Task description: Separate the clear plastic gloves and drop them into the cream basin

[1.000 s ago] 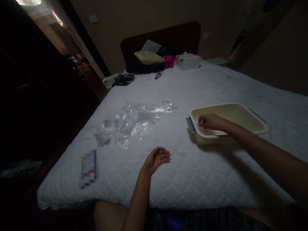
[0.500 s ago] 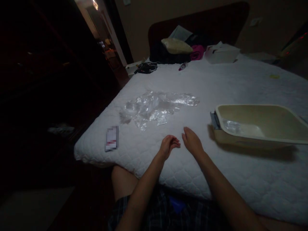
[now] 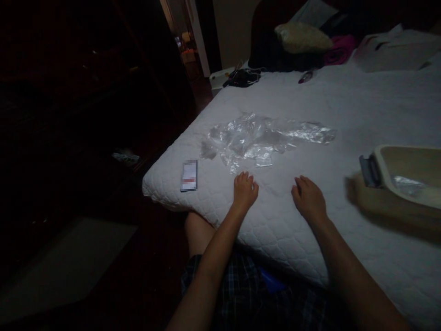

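My left hand (image 3: 245,191) hovers over or rests on the white quilted mattress (image 3: 275,220), palm down, fingers a little apart and holding nothing. Just beyond its fingertips lies a crumpled heap of clear plastic bags (image 3: 255,138). My right hand (image 3: 309,197) is farther right, loosely curled with the fingers partly apart; nothing shows in it. To its right stands a cream plastic bin (image 3: 382,172) with a grey latch on its end. Some clear plastic (image 3: 408,185) is inside that bin. A phone-like object (image 3: 189,176), its screen blurred out, lies left of my left hand.
At the back of the bed are a tangle of black cables (image 3: 243,77), a small bottle (image 3: 306,77), a pale pillow-like bundle (image 3: 303,37), a pink rolled cloth (image 3: 339,49) and a white box (image 3: 396,48). Clear plastic (image 3: 126,157) lies on the dark floor at left.
My hands have moved apart, the left turning palm down towards the plastic bags. The view has swung left, so the bin sits partly out of frame at the right.
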A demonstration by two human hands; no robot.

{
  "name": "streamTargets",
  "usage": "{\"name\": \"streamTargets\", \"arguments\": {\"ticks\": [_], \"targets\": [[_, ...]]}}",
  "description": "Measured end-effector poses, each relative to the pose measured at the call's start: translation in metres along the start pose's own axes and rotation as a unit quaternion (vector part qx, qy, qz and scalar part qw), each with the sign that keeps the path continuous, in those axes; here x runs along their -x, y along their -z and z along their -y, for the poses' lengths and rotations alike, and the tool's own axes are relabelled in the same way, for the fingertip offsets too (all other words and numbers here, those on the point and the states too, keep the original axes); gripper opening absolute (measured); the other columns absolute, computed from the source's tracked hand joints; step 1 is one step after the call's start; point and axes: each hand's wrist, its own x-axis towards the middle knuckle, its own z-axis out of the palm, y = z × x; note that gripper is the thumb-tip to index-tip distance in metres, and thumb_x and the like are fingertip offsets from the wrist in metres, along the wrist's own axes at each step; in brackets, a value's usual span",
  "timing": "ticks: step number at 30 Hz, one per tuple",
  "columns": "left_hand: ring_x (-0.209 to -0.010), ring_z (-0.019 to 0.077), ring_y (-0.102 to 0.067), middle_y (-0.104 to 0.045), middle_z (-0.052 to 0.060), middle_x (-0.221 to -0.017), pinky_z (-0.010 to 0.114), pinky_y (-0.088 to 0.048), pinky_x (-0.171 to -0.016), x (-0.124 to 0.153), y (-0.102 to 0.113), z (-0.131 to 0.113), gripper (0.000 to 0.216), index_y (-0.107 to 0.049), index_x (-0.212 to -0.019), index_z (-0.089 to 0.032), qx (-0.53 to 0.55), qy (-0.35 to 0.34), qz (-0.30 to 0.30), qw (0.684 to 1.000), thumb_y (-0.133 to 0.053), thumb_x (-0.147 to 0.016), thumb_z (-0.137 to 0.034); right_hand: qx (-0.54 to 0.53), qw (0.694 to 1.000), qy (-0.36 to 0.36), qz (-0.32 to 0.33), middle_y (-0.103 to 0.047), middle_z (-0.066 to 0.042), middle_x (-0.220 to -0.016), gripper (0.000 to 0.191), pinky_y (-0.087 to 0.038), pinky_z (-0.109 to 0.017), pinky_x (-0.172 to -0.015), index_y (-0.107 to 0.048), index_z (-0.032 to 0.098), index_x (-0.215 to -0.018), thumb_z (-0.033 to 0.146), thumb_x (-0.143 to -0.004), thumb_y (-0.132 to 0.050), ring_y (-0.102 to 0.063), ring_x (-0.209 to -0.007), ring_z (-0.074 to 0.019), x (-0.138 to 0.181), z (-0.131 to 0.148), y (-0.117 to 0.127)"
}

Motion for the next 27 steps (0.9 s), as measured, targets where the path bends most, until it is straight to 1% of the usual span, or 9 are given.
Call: {"name": "streamTargets", "arguments": {"ticks": [3, 6, 10, 13, 16, 20, 23, 25, 27], "targets": [[-0.114, 0.0261, -0.048, -0.057, 0.014, -0.114, 0.047, -0.037, -0.098, 0.002, -0.007, 0.000, 0.019, -0.057, -0.098, -0.014, 0.009, 0.005, -0.004, 1.000, -0.050, -0.082, -0.020, -0.031, 0.999, 0.000, -0.030, -0.056, -0.020, -0.117, 0.036, -0.042, -0.046, -0.093, -0.057, 0.008, -0.112, 0.024, -0.084, -0.041, -0.051, -0.110, -0.0278, -0.008, 0.015, 0.002], [-0.114, 0.0258, -0.048, -0.057, 0.013, -0.114, 0.048, -0.037, -0.098, 0.003, -0.007, -0.001, 0.018, -0.057, -0.098, -0.015, 0.023, 0.008, -0.008, 1.000, -0.050, -0.082, -0.020, -0.064, 0.996, 0.042, -0.040, -0.052, -0.019, -0.124, 0.039, -0.041, -0.046, -0.094, -0.051, 0.009, -0.119, 0.022, -0.084, -0.041, -0.048, -0.114, -0.0280, -0.026, 0.040, 0.001], [-0.116, 0.0257, -0.047, -0.057, 0.013, -0.115, 0.048, -0.036, -0.099, 0.003, -0.005, 0.000, 0.020, -0.056, -0.100, -0.015, 0.041, 0.008, -0.008, 0.999, -0.050, -0.082, -0.020, -0.078, 0.988, 0.136, 0.012, -0.044, -0.019, -0.133, 0.044, -0.038, -0.046, -0.096, -0.045, 0.009, -0.125, 0.019, -0.082, -0.042, -0.044, -0.119, -0.0283, -0.064, 0.074, -0.006], [-0.116, 0.0266, -0.046, -0.056, 0.014, -0.115, 0.049, -0.035, -0.099, 0.003, -0.006, 0.000, 0.020, -0.057, -0.099, -0.015, 0.057, 0.016, -0.004, 0.998, -0.050, -0.081, -0.020, -0.050, 0.979, 0.188, 0.052, -0.036, -0.018, -0.140, 0.048, -0.033, -0.049, -0.099, -0.043, 0.011, -0.127, 0.016, -0.080, -0.044, -0.035, -0.126, -0.0299, -0.097, 0.089, -0.016], [-0.116, 0.0279, -0.046, -0.056, 0.015, -0.115, 0.050, -0.035, -0.098, 0.003, -0.006, 0.000, 0.019, -0.057, -0.098, -0.015, 0.074, 0.027, -0.002, 0.997, -0.051, -0.080, -0.019, -0.023, 0.983, 0.173, 0.053, -0.028, -0.015, -0.145, 0.051, -0.025, -0.050, -0.102, -0.039, 0.014, -0.131, 0.015, -0.079, -0.045, -0.023, -0.133, -0.0297, -0.127, 0.091, -0.027], [-0.114, 0.0283, -0.047, -0.057, 0.014, -0.113, 0.051, -0.035, -0.096, 0.002, -0.006, -0.001, 0.018, -0.057, -0.096, -0.016, 0.087, 0.041, -0.007, 0.995, -0.053, -0.079, -0.018, -0.014, 0.997, 0.070, 0.010, -0.022, -0.020, -0.146, 0.054, -0.023, -0.054, -0.100, -0.034, 0.010, -0.134, 0.025, -0.083, -0.045, -0.018, -0.134, -0.0344, -0.152, 0.079, -0.047], [-0.113, 0.0276, -0.047, -0.057, 0.014, -0.110, 0.050, -0.036, -0.097, 0.001, -0.007, -0.002, 0.017, -0.057, -0.095, -0.016, 0.088, 0.045, -0.012, 0.995, -0.052, -0.079, -0.018, -0.009, 0.999, 0.014, 0.050, -0.041, -0.027, -0.132, 0.051, -0.032, -0.052, -0.091, -0.037, 0.004, -0.131, 0.028, -0.085, -0.040, -0.040, -0.119, -0.0366, -0.149, 0.068, -0.061], [-0.112, 0.0271, -0.047, -0.057, 0.014, -0.110, 0.049, -0.036, -0.097, 0.001, -0.007, -0.002, 0.016, -0.058, -0.094, -0.015, 0.085, 0.048, -0.015, 0.995, -0.052, -0.079, -0.018, -0.001, 0.997, 0.026, 0.069, -0.057, -0.024, -0.112, 0.043, -0.035, -0.049, -0.085, -0.047, 0.005, -0.122, 0.026, -0.086, -0.037, -0.052, -0.103, -0.0326, -0.140, 0.064, -0.067], [-0.111, 0.0268, -0.047, -0.057, 0.013, -0.109, 0.048, -0.036, -0.097, 0.000, -0.007, -0.002, 0.016, -0.058, -0.093, -0.016, 0.082, 0.049, -0.014, 0.995, -0.053, -0.079, -0.018, 0.007, 0.998, 0.041, 0.054, -0.061, -0.020, -0.099, 0.035, -0.037, -0.045, -0.082, -0.056, 0.008, -0.109, 0.024, -0.087, -0.035, -0.054, -0.095, -0.0292, -0.129, 0.061, -0.069]]}}
